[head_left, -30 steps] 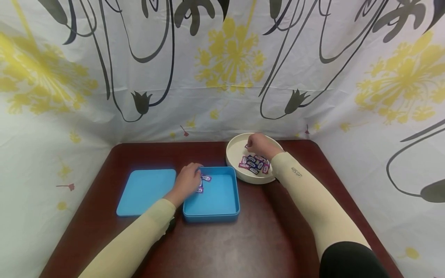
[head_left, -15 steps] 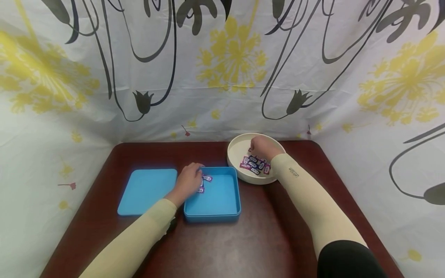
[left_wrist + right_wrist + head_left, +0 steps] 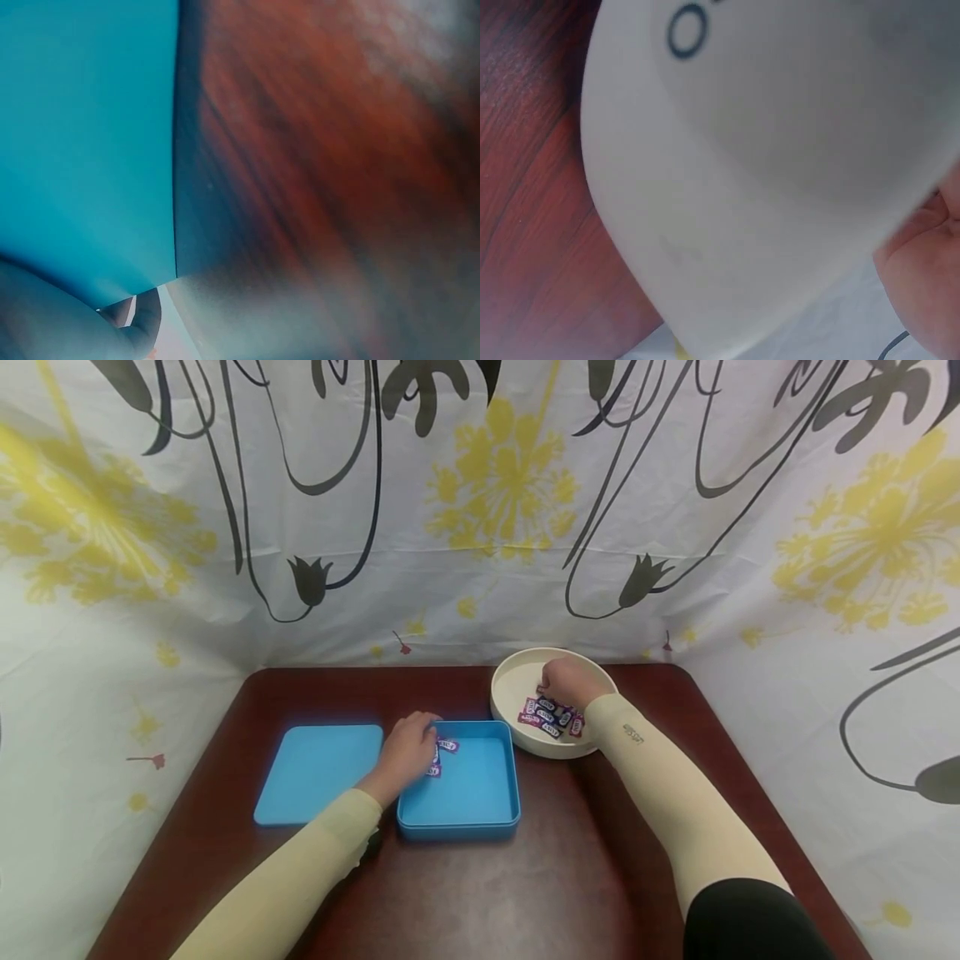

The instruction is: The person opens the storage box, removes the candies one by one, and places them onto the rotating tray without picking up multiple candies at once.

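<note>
My left hand (image 3: 407,749) grips the left rim of a blue square box (image 3: 468,793). A few small wrapped candies (image 3: 447,745) lie inside that box, partly hidden by the hand. In the left wrist view the blue box's outer wall (image 3: 90,150) fills the left side, with curled fingers at its rim. My right hand (image 3: 567,681) reaches into a round cream bowl (image 3: 510,681), its fingers bent around a wrapped candy that barely shows at the fingertips. Several purple and dark blue candies (image 3: 547,717) lie below it. The right wrist view shows the bowl's outside (image 3: 727,172).
A flat blue lid (image 3: 321,774) lies left of the box on the dark red-brown table (image 3: 540,893). Behind the table hangs a white patterned cloth (image 3: 420,593), close to the bowl's far side.
The right hand has shifted slightly right and down inside the bowl, closer to the candies. The left hand stays at the box's rim. The whole view has drifted a little.
</note>
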Available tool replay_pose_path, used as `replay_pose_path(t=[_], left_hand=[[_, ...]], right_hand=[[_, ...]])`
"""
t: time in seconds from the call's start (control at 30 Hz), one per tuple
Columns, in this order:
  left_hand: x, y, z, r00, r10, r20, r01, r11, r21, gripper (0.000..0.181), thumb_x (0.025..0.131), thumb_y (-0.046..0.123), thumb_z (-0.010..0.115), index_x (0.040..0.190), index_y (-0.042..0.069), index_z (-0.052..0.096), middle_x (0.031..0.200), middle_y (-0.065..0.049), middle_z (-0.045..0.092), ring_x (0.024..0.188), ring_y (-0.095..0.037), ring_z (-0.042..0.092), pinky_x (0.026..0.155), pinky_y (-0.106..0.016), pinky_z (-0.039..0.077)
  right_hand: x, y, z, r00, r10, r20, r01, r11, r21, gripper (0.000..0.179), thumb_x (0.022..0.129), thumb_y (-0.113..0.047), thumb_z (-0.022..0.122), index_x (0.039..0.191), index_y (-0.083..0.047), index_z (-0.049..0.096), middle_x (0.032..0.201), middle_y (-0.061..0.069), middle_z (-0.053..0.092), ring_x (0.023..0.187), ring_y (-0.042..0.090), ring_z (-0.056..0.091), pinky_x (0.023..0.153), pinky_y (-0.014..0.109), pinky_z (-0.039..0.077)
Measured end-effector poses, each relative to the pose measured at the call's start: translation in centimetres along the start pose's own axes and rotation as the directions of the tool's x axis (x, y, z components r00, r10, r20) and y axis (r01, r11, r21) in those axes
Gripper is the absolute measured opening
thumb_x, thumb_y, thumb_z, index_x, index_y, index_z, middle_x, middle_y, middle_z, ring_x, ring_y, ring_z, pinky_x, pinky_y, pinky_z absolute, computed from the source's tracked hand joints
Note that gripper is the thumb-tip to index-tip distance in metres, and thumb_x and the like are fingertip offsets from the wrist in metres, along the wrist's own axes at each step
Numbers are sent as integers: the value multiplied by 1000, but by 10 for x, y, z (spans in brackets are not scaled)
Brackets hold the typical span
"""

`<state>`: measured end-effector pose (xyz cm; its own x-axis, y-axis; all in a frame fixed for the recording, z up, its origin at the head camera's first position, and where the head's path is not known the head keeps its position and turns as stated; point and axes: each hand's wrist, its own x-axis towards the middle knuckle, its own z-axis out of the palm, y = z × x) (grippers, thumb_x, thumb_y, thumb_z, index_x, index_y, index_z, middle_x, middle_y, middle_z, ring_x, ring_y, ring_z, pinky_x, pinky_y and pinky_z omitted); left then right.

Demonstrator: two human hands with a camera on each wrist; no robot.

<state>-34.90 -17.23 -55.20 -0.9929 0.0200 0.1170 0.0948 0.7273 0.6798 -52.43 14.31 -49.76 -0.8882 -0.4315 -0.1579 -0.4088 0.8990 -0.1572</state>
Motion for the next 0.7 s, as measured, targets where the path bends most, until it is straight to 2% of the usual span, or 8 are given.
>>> replay_pose_path(t=[0.33,0.53,0.7], left_hand=[[0,-2,0,1000,2,-1,-2,1000,8,38,116,25,58,151,11,65,143,-8,66,134,-31,59,109,-55,58],[0,-1,0,1000,-4,0,4,1000,8,39,115,26,58,151,12,65,143,-9,66,134,-31,59,109,-56,58],[0,-1,0,1000,-8,0,8,1000,-3,39,116,26,58,151,12,64,144,-9,65,135,-32,59,110,-56,57]], right_hand=[[8,6,5,999,41,21,-42,997,68,14,106,-12,72,102,-6,83,81,4,73,73,20,67,74,36,55],[1,4,5,999,-15,-33,18,997,73,15,106,-18,72,107,-7,84,85,4,74,75,20,67,79,38,56],[-6,-5,4,995,-44,-86,56,988,141,11,104,-16,75,105,-6,80,91,5,74,81,22,68,81,40,58]])
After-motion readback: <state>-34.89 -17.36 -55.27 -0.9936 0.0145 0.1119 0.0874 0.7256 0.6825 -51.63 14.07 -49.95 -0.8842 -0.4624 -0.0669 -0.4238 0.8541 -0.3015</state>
